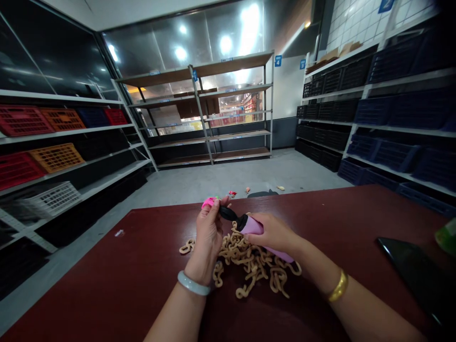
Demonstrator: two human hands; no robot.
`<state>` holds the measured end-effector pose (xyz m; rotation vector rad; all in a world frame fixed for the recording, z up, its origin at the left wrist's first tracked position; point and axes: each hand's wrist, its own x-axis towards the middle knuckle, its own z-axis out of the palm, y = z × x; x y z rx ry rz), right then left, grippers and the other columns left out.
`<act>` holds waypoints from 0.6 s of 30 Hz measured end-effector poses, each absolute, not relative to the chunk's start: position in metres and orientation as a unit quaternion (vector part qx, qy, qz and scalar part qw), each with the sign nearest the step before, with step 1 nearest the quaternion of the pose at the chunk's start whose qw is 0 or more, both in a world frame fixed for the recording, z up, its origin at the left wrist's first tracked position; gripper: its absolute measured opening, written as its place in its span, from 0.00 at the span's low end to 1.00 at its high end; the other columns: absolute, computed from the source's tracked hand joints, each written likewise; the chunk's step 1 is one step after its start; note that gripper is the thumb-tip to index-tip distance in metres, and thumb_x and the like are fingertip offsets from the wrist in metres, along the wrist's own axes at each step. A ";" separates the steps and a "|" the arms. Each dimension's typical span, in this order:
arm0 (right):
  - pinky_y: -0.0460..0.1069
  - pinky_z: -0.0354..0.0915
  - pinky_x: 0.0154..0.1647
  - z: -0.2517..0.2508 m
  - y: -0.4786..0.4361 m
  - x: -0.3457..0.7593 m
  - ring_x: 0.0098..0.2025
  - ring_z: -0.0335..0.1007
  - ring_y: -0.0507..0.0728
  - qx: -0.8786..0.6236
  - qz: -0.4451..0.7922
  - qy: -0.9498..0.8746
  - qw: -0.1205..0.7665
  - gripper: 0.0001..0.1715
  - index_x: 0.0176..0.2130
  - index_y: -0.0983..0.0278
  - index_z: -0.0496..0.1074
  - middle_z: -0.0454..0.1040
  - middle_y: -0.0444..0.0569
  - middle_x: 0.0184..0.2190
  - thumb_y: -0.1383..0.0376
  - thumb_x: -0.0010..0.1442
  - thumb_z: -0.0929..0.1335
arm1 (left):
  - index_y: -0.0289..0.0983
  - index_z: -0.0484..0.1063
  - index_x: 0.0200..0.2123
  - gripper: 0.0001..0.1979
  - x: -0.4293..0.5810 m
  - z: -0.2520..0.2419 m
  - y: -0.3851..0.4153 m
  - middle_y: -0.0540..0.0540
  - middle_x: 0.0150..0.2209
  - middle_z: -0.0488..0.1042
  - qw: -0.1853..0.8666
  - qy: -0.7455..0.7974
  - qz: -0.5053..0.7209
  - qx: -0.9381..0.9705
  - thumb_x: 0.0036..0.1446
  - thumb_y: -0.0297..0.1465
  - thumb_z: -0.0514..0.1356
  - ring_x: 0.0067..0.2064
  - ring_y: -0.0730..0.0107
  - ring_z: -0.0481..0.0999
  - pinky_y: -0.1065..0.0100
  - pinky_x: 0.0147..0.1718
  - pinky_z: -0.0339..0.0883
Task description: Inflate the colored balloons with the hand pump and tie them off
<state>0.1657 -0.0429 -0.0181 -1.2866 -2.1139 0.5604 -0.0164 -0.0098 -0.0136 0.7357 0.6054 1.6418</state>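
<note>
My right hand (pixel 272 232) is wrapped round a long pale pink thing (pixel 252 225) with a black, narrowing end (pixel 230 213). Its lower end sticks out below my palm. My left hand (pixel 211 225) pinches a small bright pink piece (pixel 208 203) at the tip of the black part, with a bit of green beside it. I cannot tell what kind of thing this is. Under both hands lies a loose heap of beige, twisted, cord-like pieces (pixel 254 261), partly hidden by my right hand and the pink thing.
The dark red table (pixel 107 280) spans the foreground. At its right lies a flat black glossy object (pixel 409 270) near a green item (pixel 447 237). Small scraps (pixel 232 194) are on the floor beyond the table. Shelves (pixel 235 137) and crates (pixel 57 157) line the room.
</note>
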 end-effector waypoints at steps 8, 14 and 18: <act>0.48 0.57 0.36 -0.019 -0.046 0.164 0.39 0.71 0.59 -0.514 0.156 -0.788 0.299 0.17 0.42 0.59 0.74 0.77 0.47 0.40 0.57 0.51 0.72 | 0.33 0.75 0.39 0.11 -0.013 -0.013 -0.015 0.40 0.42 0.80 0.588 0.292 0.694 0.297 0.52 0.29 0.68 0.46 0.63 0.79 0.62 0.50 0.69; 0.48 0.56 0.33 -0.018 -0.047 0.162 0.35 0.70 0.57 -0.510 0.166 -0.795 0.285 0.14 0.38 0.60 0.73 0.76 0.46 0.35 0.57 0.52 0.71 | 0.38 0.71 0.47 0.20 -0.018 -0.002 -0.012 0.42 0.46 0.79 0.571 0.246 0.728 0.288 0.51 0.23 0.68 0.46 0.67 0.79 0.66 0.50 0.68; 0.48 0.56 0.34 -0.018 -0.047 0.163 0.36 0.70 0.57 -0.500 0.165 -0.800 0.289 0.13 0.38 0.60 0.73 0.76 0.46 0.36 0.58 0.53 0.71 | 0.41 0.66 0.53 0.26 -0.019 -0.002 -0.013 0.42 0.44 0.80 0.574 0.234 0.723 0.304 0.52 0.23 0.67 0.44 0.66 0.80 0.63 0.49 0.69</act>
